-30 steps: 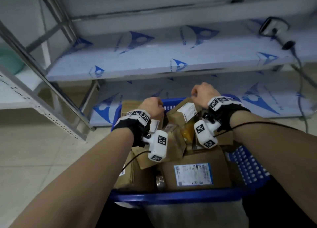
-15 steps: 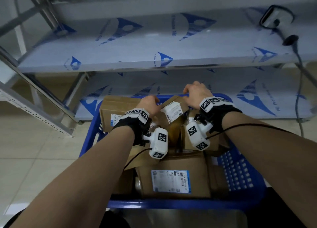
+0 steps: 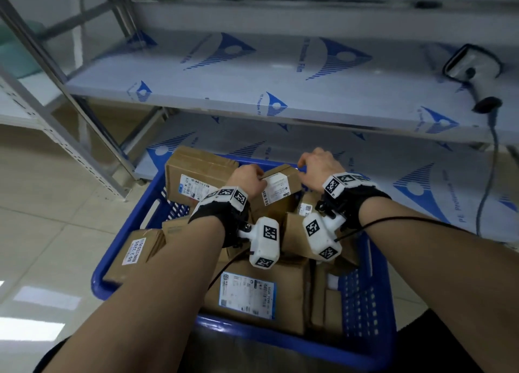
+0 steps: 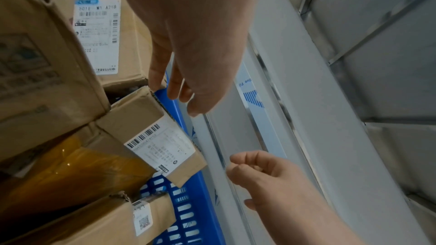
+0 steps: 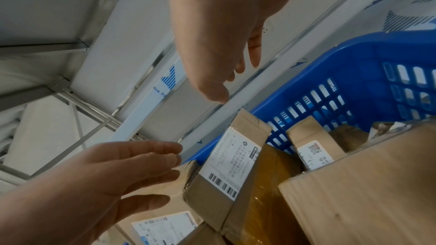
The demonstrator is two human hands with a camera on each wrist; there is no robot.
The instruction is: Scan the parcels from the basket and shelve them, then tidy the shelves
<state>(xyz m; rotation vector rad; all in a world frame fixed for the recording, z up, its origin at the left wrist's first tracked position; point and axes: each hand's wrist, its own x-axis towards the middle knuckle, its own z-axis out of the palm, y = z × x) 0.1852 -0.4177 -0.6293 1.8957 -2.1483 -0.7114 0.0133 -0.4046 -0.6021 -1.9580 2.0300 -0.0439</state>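
Across the far side, metal shelving (image 3: 280,92) wrapped in white film with blue logos, boards bare apart from a handheld scanner (image 3: 471,72) lying at the far right of the middle board, cable trailing down toward the floor. Below and nearer, on the pale tiled floor (image 3: 42,232), a blue plastic basket (image 3: 362,297) heaped with brown cardboard parcels, its far rim close against the lowest shelf board. At the near middle of the heap, a wide flat parcel (image 3: 252,297) lying label-up. At the far left corner, a large box (image 3: 193,176) with a white label facing up. Along the left rim, a tilted box (image 3: 134,254) with a small white sticker. At the far middle, on top of the pile, a small parcel (image 3: 278,184) with a barcode label, tilted, one corner overhanging the basket's far rim in the left wrist view. Left hand (image 3: 247,179) at that parcel's left end, fingers fairly straight, fingertips (image 4: 158,79) touching the corner, not closed around it. Right hand (image 3: 317,167) just at the parcel's right end, fingers loosely bent, gripping nothing in the wrist views.
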